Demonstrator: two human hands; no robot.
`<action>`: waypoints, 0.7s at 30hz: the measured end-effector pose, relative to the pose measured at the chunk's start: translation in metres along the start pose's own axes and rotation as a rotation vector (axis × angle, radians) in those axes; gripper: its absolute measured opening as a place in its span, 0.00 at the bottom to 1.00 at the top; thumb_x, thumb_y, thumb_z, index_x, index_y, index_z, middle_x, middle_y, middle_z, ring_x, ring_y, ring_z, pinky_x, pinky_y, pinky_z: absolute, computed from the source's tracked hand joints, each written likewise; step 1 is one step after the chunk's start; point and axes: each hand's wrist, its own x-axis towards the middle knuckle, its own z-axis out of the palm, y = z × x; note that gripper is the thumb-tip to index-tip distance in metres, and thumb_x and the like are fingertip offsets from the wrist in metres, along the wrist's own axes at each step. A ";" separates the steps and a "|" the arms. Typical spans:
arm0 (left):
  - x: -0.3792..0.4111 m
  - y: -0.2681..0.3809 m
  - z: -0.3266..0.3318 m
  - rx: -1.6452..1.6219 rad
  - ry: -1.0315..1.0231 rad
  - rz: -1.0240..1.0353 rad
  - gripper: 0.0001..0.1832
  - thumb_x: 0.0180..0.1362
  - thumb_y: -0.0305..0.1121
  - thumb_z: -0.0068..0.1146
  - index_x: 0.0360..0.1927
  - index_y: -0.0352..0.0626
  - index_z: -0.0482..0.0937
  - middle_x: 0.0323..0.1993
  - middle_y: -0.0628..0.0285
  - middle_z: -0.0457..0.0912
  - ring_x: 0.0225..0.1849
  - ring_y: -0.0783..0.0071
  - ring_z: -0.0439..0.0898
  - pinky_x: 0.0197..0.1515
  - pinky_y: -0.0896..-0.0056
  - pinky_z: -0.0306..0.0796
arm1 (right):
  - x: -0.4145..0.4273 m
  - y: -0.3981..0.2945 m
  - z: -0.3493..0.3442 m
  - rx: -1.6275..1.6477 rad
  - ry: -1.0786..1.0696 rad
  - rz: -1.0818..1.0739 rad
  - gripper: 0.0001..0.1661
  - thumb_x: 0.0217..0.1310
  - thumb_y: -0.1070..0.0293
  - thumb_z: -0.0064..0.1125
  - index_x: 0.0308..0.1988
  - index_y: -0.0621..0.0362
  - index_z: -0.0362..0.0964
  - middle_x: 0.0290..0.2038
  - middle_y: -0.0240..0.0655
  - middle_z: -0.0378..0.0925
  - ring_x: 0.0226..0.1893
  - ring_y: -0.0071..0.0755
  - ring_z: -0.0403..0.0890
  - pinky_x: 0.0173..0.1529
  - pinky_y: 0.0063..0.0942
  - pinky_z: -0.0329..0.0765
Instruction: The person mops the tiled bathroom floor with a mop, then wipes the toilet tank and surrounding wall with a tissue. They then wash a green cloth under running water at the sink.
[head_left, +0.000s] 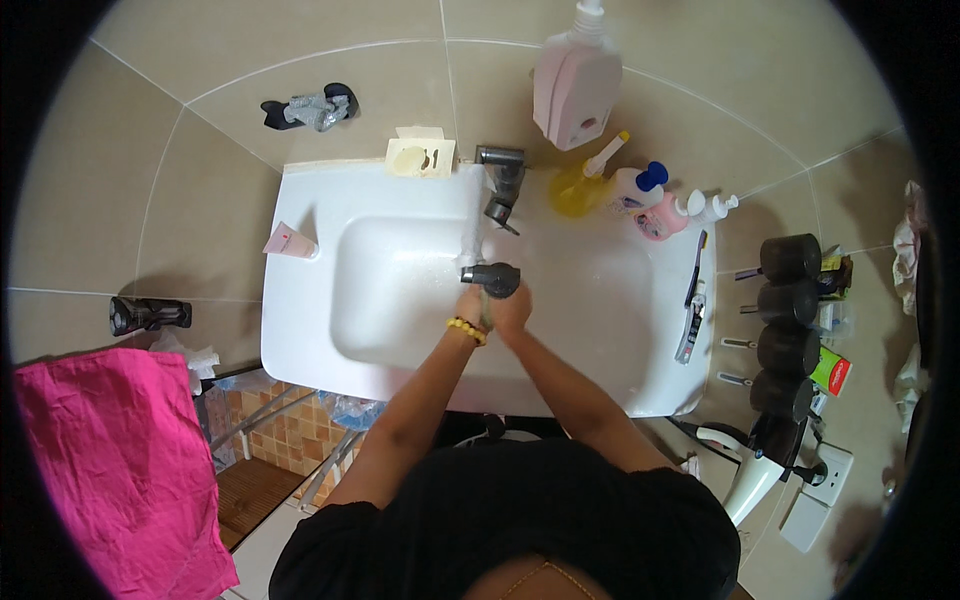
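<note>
My left hand (469, 307) and my right hand (513, 309) are close together over the white washbasin (390, 292). A dark faucet head (491, 278) stands above them and hides part of the fingers. Something pale green (485, 309) shows between the hands, but I cannot tell what it is or which hand holds it. A yellow bead bracelet (466, 330) circles my left wrist. Behind the faucet head runs a white tube-like length (471, 214), beside the dark faucet base (506, 180) at the basin's back edge.
A pink tube (291, 241) stands on the left rim. A yellow spray bottle (577, 191), pump bottles (661, 217), a toothbrush (696, 268) and toothpaste (691, 326) line the right side. Dark cups (787, 304) hang on the right wall; a hair dryer (750, 480) is below. Pink cloth (124, 465) hangs left.
</note>
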 end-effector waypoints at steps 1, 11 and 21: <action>0.008 -0.027 -0.013 0.143 0.040 0.021 0.17 0.58 0.40 0.43 0.44 0.40 0.72 0.39 0.53 0.78 0.43 0.59 0.76 0.45 0.62 0.70 | -0.016 -0.025 0.003 -0.091 -0.101 0.175 0.16 0.46 0.56 0.59 0.33 0.57 0.76 0.29 0.47 0.77 0.32 0.52 0.78 0.35 0.38 0.73; 0.006 -0.013 -0.027 -0.777 0.260 -0.389 0.17 0.58 0.39 0.45 0.44 0.37 0.72 0.38 0.61 0.77 0.42 0.67 0.76 0.48 0.65 0.69 | 0.053 0.004 -0.016 -0.072 -0.230 -0.060 0.13 0.49 0.62 0.58 0.28 0.61 0.70 0.27 0.46 0.75 0.27 0.49 0.74 0.32 0.34 0.70; -0.019 0.000 -0.025 -0.922 -0.097 -0.311 0.20 0.58 0.41 0.47 0.50 0.40 0.70 0.43 0.61 0.77 0.43 0.67 0.76 0.49 0.62 0.70 | -0.014 0.000 -0.047 0.331 -0.358 -0.178 0.13 0.51 0.69 0.58 0.39 0.59 0.69 0.26 0.36 0.68 0.26 0.32 0.71 0.35 0.28 0.70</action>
